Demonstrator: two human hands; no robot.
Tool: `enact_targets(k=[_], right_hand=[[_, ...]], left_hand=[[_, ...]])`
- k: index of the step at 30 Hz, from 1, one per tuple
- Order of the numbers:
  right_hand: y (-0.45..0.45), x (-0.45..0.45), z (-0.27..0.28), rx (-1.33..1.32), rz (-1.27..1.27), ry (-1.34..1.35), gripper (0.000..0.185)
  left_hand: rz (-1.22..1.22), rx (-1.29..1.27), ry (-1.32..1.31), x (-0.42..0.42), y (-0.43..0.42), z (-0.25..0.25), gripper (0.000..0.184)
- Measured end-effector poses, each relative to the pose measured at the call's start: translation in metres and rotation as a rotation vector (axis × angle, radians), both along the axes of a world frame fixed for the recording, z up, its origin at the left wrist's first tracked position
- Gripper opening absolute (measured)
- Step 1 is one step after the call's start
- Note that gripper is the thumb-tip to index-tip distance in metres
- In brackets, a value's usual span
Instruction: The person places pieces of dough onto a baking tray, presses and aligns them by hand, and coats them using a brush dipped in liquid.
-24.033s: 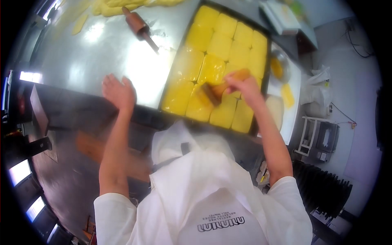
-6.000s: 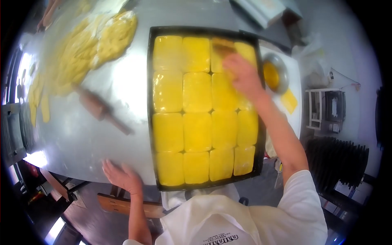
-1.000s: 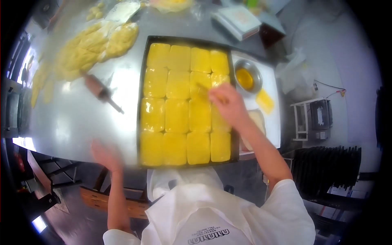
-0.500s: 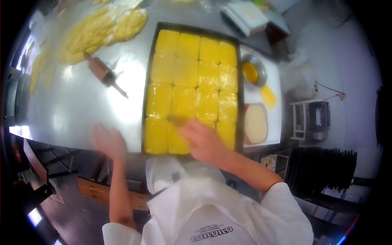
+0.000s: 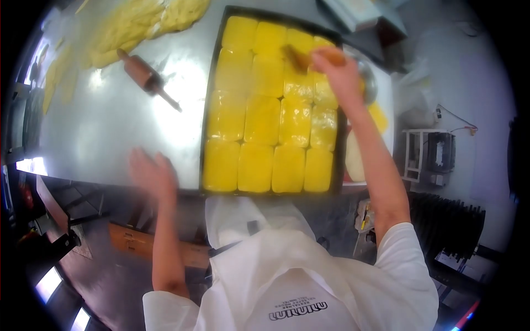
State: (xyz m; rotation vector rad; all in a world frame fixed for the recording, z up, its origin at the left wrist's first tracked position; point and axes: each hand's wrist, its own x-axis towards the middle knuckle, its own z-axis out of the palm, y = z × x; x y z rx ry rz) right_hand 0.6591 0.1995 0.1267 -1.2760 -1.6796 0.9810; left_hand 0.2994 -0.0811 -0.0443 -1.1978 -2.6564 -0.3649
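My right hand (image 5: 338, 71) is closed round the handle of a pastry brush (image 5: 297, 58). Its bristles are over the far right part of a dark baking tray (image 5: 202, 160); whether they touch the dough is blurred. Rows of yellow, rounded-corner dough pieces (image 5: 256, 168) fill the tray, several with a wet shine. Behind my right wrist, a metal bowl (image 5: 371, 83) is partly hidden. My left hand (image 5: 154, 174), fingers spread, is at the front edge of the steel table (image 5: 110, 127), holding nothing.
Left of the tray lies a wooden rolling pin (image 5: 142, 74). Floured yellow dough (image 5: 132, 27) spreads at the back left. A yellow scraper (image 5: 379, 117) and a pale dough piece (image 5: 354, 157) lie right of the tray, partly behind my forearm. A white box-like device (image 5: 353, 12) stands behind.
My right hand has swung with the brush from the near side of the tray to its far right. My left hand stays by the table edge. The whole view has shifted slightly.
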Motion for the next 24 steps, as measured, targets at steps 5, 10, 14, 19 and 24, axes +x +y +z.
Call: enact_targets(k=[5,10,14,19,24], right_hand=[[-0.054,-0.036,-0.045,0.476,0.366,-0.562,0.025],[-0.182,-0.05,-0.002,0.242,0.566,-0.443,0.019],[-0.209,-0.034,0.027,-0.078,0.415,-0.113,0.019],[-0.197,-0.006,0.027,-0.353,-0.031,0.303,0.017],[-0.178,0.054,-0.011,-0.484,-0.276,0.94,0.025]], left_hand=[[-0.024,0.005,0.019,-0.002,0.0,-0.003,0.058],[-0.029,-0.006,0.002,-0.002,0.0,0.002,0.059],[-0.034,-0.015,-0.004,-0.002,0.001,0.001,0.059],[-0.008,-0.018,-0.013,-0.002,0.0,-0.002,0.059],[-0.006,-0.014,-0.027,0.003,0.001,0.005,0.057]])
